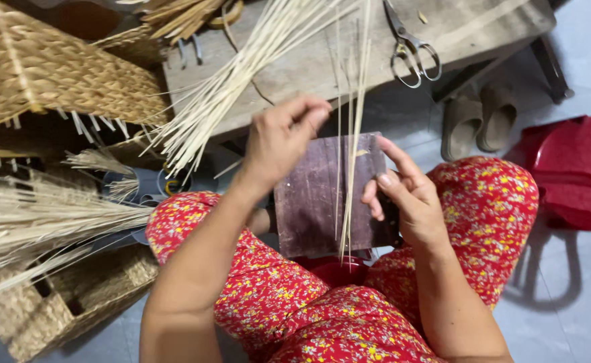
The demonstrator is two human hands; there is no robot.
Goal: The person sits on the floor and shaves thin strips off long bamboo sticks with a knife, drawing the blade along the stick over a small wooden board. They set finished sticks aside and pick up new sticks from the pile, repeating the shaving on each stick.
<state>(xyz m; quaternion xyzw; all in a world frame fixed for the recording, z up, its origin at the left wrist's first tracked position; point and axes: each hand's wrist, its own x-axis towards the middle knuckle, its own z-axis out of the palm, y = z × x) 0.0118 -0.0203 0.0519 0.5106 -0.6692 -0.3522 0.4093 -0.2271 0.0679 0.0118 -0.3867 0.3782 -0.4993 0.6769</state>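
Lying across the wooden surface [322, 60] is a bundle of pale reeds [235, 87]; the right hand [409, 195] grips a dark board [322, 195] on the lap, the left hand [285, 134] pinching thin strands [350, 168].

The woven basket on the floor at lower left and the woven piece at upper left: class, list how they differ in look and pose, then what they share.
1. The basket is an open box whose hollow inside shows; the woven piece shows a broad closed face.
2. The basket sits on the floor; the woven piece is propped higher, tilted.
3. The woven piece has loose strand ends poking out below; the basket's edges look finished.

Both are plaited from tan straw-like fibre.
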